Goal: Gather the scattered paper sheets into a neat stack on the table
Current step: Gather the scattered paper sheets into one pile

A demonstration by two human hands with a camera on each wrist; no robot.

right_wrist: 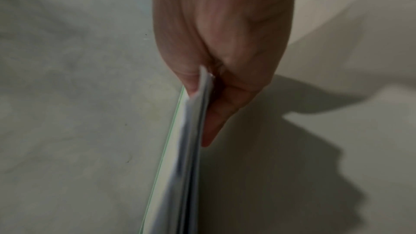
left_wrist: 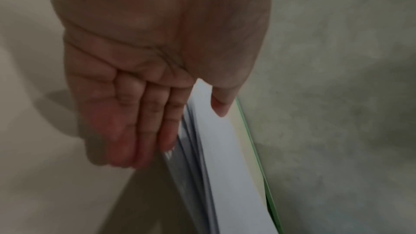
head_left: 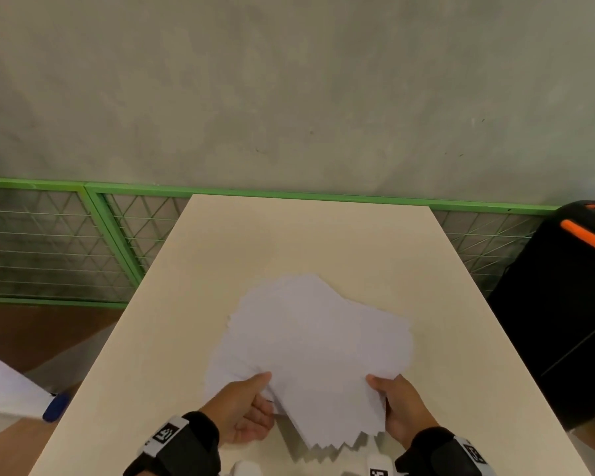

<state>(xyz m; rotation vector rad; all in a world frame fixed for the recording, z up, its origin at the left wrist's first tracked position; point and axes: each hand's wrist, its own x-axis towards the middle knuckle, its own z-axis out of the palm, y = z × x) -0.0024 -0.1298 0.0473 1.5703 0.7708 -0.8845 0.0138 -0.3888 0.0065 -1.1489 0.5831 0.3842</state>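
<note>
Cream table (head_left: 323, 242) stands against a grey wall (head_left: 289, 80) with green mesh fencing (head_left: 49, 242). White paper sheets (head_left: 316, 345), fanned and uneven, are raised above the near tabletop. Left hand (head_left: 244, 410) and right hand (head_left: 402, 407) each pinch a near edge, thumbs on top.

You have no readable words, numbers or brand names anywhere in these views. The only signs are the black-and-white square coded marker tags: one on the black strap at your left wrist (head_left: 166, 435), one on the black strap at your right wrist (head_left: 474, 454), and a third, cut off by the picture's lower edge, on a white object (head_left: 378, 470) just left of the right wrist strap. Their patterns are blocky codes, not letters. The white paper sheets (head_left: 318, 341) you hold show blank faces.
</note>
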